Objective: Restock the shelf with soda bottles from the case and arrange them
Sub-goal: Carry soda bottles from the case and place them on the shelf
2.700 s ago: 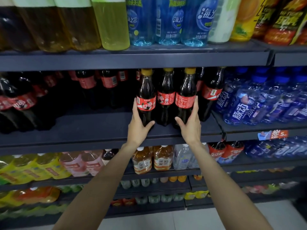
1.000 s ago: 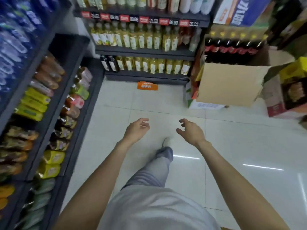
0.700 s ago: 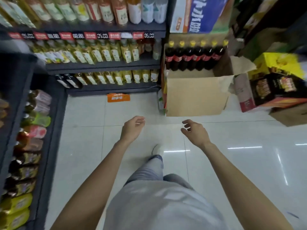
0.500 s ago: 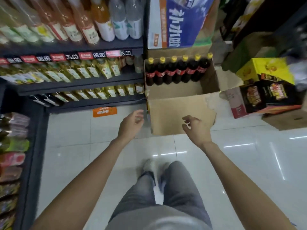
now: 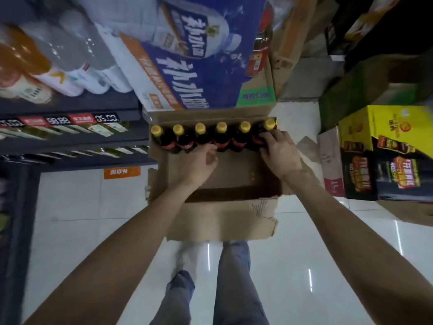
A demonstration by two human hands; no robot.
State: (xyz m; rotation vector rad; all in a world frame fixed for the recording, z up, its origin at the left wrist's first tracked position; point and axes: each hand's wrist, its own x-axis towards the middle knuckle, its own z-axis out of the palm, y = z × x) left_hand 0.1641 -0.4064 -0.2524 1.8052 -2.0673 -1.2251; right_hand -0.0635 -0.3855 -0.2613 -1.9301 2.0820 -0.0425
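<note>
Six yellow-capped cola bottles (image 5: 212, 137) are standing in a single row against the far wall of the open cardboard case (image 5: 222, 221), the rest of its floor lying bare, so most of the stock seems already out and this row is waiting to be shelved. The right hand (image 5: 280, 153) is curling around the row's rightmost bottle (image 5: 263, 134). The left hand (image 5: 199, 163) is reaching, fingers loosely bent, toward the middle bottles; whether it is touching them I cannot tell.
</note>
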